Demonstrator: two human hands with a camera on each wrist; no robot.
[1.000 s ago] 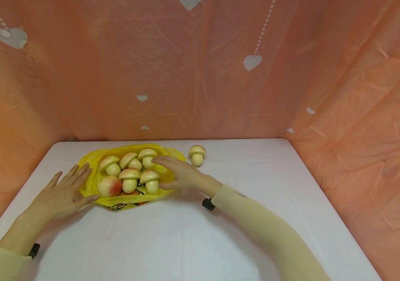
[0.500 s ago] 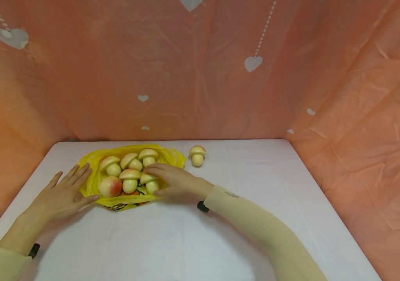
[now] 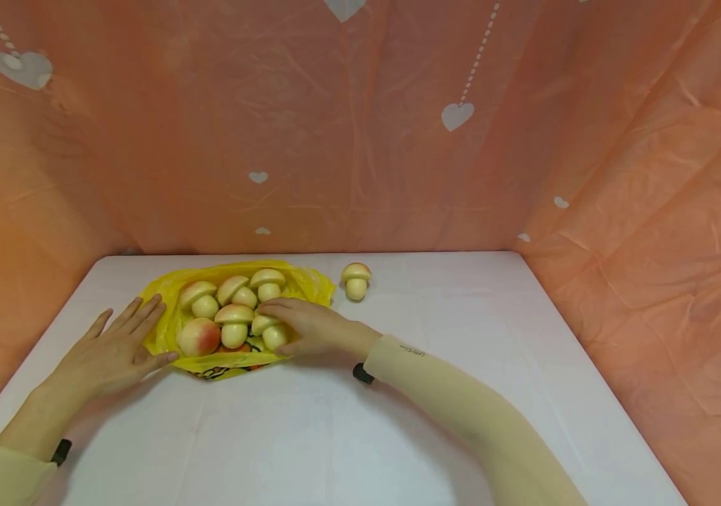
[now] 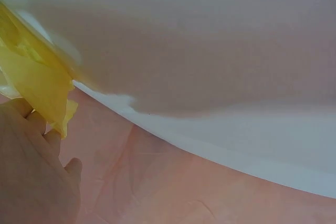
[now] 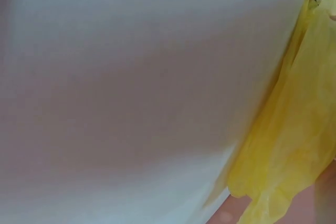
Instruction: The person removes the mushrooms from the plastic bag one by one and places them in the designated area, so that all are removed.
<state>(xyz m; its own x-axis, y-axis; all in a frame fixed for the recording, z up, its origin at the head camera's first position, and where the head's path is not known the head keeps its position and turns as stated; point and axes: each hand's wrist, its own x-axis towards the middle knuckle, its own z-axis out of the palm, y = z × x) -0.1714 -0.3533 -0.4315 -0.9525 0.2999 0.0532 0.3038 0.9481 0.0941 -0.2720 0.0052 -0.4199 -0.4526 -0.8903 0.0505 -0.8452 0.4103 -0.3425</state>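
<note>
Head view shows us a yellow bag (image 3: 317, 284) spread left of centre on a white table (image 3: 259, 436); at the bag's right front we see the right hand (image 3: 319, 329) grasping a pale mushroom (image 3: 274, 337), fingers over the cap, thumb low beside the stem; at the frame's left the left hand (image 3: 114, 351) grasps nothing, its straight, spread fingers against the bag's left edge; within the bag we count four other mushrooms (image 3: 234, 330) plus a round, red-blushed piece (image 3: 199, 337) at the group's lower left; near the frame's centre a lone mushroom (image 3: 356, 282) sits on the table, just right of the bag; orange cloth (image 3: 360, 140) with pale hearts fills the upper half; in the right wrist view we find the bag along the right edge.
</note>
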